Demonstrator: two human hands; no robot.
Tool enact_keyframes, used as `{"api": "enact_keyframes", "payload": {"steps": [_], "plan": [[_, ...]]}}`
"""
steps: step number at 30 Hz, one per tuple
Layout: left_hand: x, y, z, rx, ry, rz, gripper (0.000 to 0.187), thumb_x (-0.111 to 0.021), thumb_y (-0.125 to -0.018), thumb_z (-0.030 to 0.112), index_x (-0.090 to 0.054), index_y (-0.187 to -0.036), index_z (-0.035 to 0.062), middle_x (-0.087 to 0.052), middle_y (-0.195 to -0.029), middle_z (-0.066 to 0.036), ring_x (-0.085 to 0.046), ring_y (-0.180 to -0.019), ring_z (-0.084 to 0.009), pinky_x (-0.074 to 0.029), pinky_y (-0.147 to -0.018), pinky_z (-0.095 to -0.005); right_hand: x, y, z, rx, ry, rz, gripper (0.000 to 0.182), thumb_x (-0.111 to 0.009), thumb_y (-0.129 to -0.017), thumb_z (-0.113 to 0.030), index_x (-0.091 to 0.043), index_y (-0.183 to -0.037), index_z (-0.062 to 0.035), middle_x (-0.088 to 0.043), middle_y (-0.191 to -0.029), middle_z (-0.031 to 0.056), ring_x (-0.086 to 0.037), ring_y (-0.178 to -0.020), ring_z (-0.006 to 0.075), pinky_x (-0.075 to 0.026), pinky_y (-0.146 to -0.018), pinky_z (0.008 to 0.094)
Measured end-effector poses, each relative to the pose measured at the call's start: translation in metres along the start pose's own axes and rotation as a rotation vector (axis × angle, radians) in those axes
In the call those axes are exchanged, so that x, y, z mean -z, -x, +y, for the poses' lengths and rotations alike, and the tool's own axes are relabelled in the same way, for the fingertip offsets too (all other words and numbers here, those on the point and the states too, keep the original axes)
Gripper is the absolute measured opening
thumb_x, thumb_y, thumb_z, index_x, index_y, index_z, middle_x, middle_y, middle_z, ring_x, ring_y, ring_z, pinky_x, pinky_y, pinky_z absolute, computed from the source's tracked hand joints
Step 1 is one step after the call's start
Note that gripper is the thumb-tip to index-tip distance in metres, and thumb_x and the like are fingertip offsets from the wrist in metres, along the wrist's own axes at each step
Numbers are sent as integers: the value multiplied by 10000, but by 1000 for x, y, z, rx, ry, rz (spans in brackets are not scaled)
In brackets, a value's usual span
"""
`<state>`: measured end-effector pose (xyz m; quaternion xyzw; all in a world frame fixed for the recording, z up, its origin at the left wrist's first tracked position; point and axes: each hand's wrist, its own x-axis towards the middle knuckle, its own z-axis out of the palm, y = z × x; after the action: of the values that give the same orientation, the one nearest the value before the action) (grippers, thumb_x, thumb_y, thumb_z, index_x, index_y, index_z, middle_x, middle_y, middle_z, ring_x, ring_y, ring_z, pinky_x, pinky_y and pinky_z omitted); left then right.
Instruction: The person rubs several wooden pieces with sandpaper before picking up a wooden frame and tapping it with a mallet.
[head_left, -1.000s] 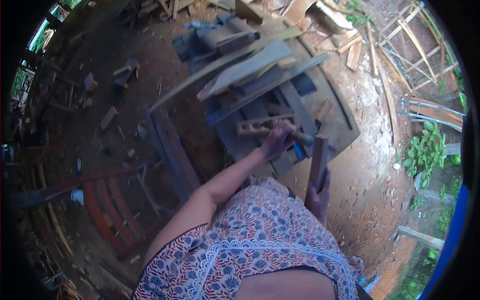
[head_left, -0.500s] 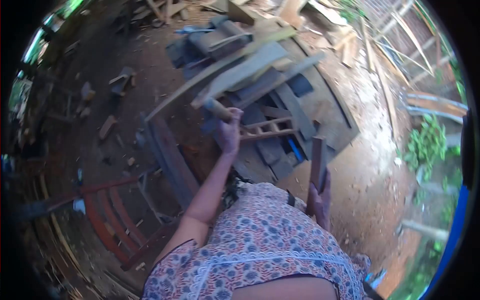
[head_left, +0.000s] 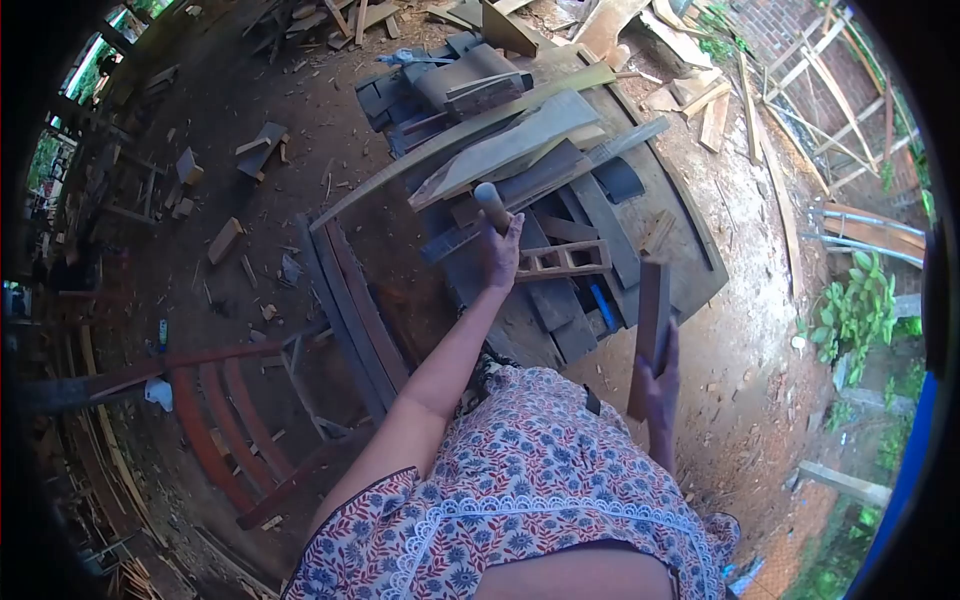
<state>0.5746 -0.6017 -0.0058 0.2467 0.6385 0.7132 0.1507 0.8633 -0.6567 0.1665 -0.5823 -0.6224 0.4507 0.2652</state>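
My left hand (head_left: 501,258) is closed around a short, thick rod (head_left: 492,206) with a pale, rounded end, raised above the cluttered worktable (head_left: 700,290). Just right of this hand, a small wooden frame with square openings (head_left: 568,260) lies on the boards. On the right, my right hand (head_left: 660,378) grips a dark wooden plank (head_left: 653,305), held lengthwise beside the table's near right edge. Past the plank's far end rests a small light wood block (head_left: 656,232). A long pale board (head_left: 520,145) lies across the pile beyond my left hand.
Several dark planks (head_left: 345,310) stand at the table's left. A reddish slatted wooden piece (head_left: 235,420) is farther left on the ground. Wood offcuts (head_left: 262,150) and chips litter the dirt floor. Scrap timber (head_left: 715,120) and a leafy plant (head_left: 855,305) are at the right.
The scene has shifted slightly right in view and looks sharper. Both hands keep their holds; the rod now points more upright, its rounded end showing clearly.
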Motion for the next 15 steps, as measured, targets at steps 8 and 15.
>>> {"api": "enact_keyframes", "payload": {"steps": [8, 15], "plan": [[-4, -16, 18, -34, -2, -334, 251, -630, -860, 188, -442, -965, 58, -551, -791, -65, -568, -738, -179, -458, -685, -331, -13, -77, -105, 481, 77, -48, 697, -608, -816, -149, -261, -1420, -121, -437, -1339, 180, -487, -1177, 289, -405, -956, 365], [-8, -27, 30, -128, -84, -599, 259, -619, -848, 123, -429, -1014, 64, -557, -831, -77, -574, -790, -192, -466, -727, -344, -73, -129, -149, 388, 708, -461, 666, -622, -799, -224, -320, -1391, -169, -489, -1247, 224, -523, -1113, 353, -406, -947, 397]]}}
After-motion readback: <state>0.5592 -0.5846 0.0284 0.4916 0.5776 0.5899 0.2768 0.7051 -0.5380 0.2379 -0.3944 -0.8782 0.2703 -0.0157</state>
